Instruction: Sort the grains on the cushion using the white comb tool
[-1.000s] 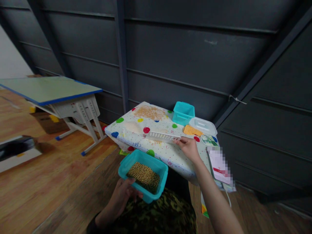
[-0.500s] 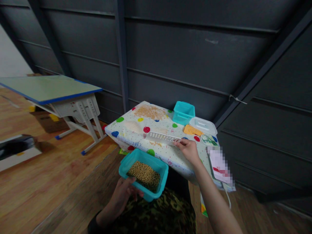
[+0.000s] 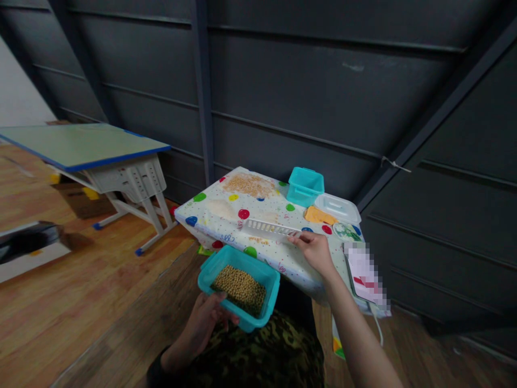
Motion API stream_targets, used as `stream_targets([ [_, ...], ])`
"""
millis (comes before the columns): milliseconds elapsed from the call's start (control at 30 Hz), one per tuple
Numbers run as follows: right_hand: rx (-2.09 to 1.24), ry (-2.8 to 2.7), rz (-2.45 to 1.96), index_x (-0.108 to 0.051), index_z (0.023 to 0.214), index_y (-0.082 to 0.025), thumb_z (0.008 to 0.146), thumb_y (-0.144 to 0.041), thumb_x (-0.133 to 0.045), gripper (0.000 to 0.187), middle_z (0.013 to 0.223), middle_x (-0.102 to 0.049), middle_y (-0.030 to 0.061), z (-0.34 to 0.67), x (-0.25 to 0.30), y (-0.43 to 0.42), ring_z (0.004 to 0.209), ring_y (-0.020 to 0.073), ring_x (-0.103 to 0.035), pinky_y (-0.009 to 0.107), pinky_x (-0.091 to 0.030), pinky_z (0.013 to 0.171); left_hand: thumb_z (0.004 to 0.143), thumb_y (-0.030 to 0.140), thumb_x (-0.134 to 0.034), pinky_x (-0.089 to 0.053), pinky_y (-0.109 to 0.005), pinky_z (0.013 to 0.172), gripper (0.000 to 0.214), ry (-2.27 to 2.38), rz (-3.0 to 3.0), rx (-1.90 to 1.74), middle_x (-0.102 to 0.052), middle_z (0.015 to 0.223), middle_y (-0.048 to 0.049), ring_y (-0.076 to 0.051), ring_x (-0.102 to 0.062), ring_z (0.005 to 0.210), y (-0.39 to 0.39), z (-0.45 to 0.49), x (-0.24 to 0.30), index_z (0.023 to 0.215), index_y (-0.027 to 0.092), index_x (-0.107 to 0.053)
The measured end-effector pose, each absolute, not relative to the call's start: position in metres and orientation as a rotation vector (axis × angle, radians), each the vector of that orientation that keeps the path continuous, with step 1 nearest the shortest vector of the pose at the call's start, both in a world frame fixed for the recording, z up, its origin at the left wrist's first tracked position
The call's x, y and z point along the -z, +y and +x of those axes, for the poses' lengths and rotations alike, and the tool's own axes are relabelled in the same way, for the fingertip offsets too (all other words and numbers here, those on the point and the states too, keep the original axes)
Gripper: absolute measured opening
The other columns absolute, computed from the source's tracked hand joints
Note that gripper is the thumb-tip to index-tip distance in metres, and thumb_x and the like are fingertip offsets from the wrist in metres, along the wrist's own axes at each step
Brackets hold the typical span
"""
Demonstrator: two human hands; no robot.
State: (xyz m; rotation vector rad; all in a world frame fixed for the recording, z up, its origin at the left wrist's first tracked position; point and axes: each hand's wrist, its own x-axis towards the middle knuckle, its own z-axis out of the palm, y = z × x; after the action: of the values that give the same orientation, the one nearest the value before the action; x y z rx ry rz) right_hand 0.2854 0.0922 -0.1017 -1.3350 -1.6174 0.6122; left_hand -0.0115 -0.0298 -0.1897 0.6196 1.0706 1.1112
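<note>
Before you, largest first: the tabletop (image 3: 278,251) under its balloon-print cloth. In front of its near edge, the bean tub (image 3: 230,260), teal; your left grip (image 3: 205,315) is closed on its near-left wall. Over the tabletop, the white slotted strip (image 3: 264,228), its right end pinched in your right grip (image 3: 313,249); whether it touches the cloth cannot be told. Smallest, yellow beans (image 3: 241,287) inside the tub and loose grains (image 3: 259,240) beside the strip.
</note>
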Motion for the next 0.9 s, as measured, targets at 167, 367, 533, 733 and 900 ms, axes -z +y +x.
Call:
stream_targets([
  [167, -0.648, -1.611, -1.349, -0.076, 0.066, -0.021, 0.081, -0.053, -0.076, 0.036, 0.069, -0.073, 0.0051, 0.284, 0.097, 0.088, 0.065, 0.0212, -0.06, 0.032, -0.043, 0.062, 0.063, 0.056, -0.09, -0.045, -0.029, 0.04, 0.039, 1.07, 0.614, -1.114, -0.075, 0.049, -0.0075, -0.024, -0.069, 0.044, -0.031, -0.01, 0.185, 0.068, 0.024, -0.068],
  [367, -0.662, -1.603, -1.338, -0.079, 0.069, -0.02, 0.081, -0.055, -0.078, 0.036, 0.071, -0.075, 0.0057, 0.283, 0.095, 0.084, 0.066, 0.022, -0.062, 0.032, -0.044, 0.063, 0.065, 0.055, -0.089, -0.045, -0.028, 0.04, 0.04, 1.071, 0.609, -1.122, -0.076, 0.051, -0.0053, -0.024, -0.07, 0.044, -0.032, -0.01, 0.181, 0.074, 0.023, -0.067],
  [533, -0.653, -1.593, -1.33, -0.075, 0.065, -0.02, 0.082, -0.055, -0.078, 0.038, 0.068, -0.073, 0.0048, 0.282, 0.095, 0.081, 0.064, 0.02, -0.058, 0.031, -0.043, 0.062, 0.066, 0.057, -0.09, -0.046, -0.029, 0.041, 0.041, 1.053, 0.627, -1.123, -0.076, 0.05, -0.0072, -0.024, -0.07, 0.045, -0.032, -0.01, 0.184, 0.069, 0.023, -0.066],
  [733, -0.595, -1.651, -1.341, -0.076, 0.066, -0.02, 0.085, -0.06, -0.077, 0.045, 0.065, -0.071, 0.0039, 0.281, 0.092, 0.078, 0.06, 0.0186, -0.055, 0.03, -0.039, 0.057, 0.066, 0.058, -0.092, -0.046, -0.03, 0.041, 0.043, 1.04, 0.633, -1.121, -0.077, 0.051, -0.0111, -0.025, -0.07, 0.044, -0.031, -0.012, 0.185, 0.069, 0.021, -0.07],
  [900, -0.553, -1.676, -1.359, -0.076, 0.065, -0.021, 0.088, -0.057, -0.074, 0.042, 0.064, -0.072, 0.0041, 0.278, 0.088, 0.073, 0.06, 0.0195, -0.058, 0.031, -0.042, 0.059, 0.067, 0.057, -0.093, -0.045, -0.03, 0.041, 0.042, 1.026, 0.629, -1.137, -0.076, 0.052, -0.0094, -0.026, -0.071, 0.046, -0.031, -0.012, 0.187, 0.068, 0.023, -0.067],
])
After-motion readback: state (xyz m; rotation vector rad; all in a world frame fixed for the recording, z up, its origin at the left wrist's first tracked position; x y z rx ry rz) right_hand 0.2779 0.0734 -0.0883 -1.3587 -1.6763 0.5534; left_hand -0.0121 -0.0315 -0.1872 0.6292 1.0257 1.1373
